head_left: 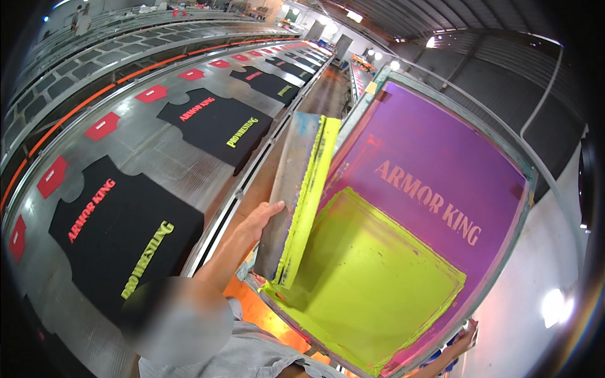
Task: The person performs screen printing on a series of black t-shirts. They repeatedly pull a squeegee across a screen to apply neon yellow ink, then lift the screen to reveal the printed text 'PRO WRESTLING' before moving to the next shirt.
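My left hand (pixel 263 220) is closed on a wide squeegee (pixel 291 170), with its thumb over the grey, stained board. Thick yellow-green ink coats the blade side. The squeegee is tilted at the left side of a raised printing screen (pixel 454 151). Purple mesh with pale lettering covers its upper part. Below that, a wet pool of yellow-green ink (pixel 372 283) fills a roughly square area. At the screen's lower right edge, my right hand (pixel 466 337) grips the outside of the frame, its fingers partly hidden. A blurred patch covers part of the lower left.
A long metal printing table on the left carries black shirt panels (pixel 113 233) with red and yellow-green lettering. Small red fabric pieces (pixel 102 126) line its far side. An orange strip (pixel 101 91) runs behind. A bent pipe (pixel 545 101) stands right of the screen.
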Available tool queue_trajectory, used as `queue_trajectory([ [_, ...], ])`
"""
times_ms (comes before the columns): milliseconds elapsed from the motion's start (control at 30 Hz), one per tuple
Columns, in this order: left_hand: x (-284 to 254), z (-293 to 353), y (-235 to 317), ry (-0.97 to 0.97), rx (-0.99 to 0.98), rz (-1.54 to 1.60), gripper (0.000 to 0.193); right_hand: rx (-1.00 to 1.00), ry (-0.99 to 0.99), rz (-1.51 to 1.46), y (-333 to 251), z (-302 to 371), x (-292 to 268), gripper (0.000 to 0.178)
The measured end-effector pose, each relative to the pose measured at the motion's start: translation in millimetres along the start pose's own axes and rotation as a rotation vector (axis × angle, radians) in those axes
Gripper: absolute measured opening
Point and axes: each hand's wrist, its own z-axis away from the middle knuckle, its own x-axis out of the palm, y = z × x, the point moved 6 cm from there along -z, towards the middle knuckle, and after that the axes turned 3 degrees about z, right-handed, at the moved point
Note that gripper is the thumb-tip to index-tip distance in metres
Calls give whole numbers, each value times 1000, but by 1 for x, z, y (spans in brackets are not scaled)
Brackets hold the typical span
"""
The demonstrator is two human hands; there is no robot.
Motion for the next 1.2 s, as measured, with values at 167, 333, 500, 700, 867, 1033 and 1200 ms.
queue_trajectory([
  [167, -65, -145, 45, 23, 60, -6, 60, 5, -52, 3, -10, -16, 171, 38],
  [333, -99, -347, 61, 41, -20, -45, 58, 75, 206, 4, 52, -45, 329, 32],
  [500, -102, -538, 76, 1, -33, 13, 55, 62, 109, 61, 111, -110, 476, 25],
  [700, -97, -752, 113, 1, -48, 86, 58, 80, 91, 95, 136, -208, 636, 26],
  [867, -101, -941, 180, 2, -42, 31, 62, 57, -62, 41, 140, -328, 848, 28],
  [1033, -137, -1058, 223, 78, -61, 57, 60, 33, -211, 18, 141, -389, 1035, 30],
  [1200, -202, -1222, 225, 108, -67, 122, 57, 64, -183, 31, 211, -391, 1213, 31],
])
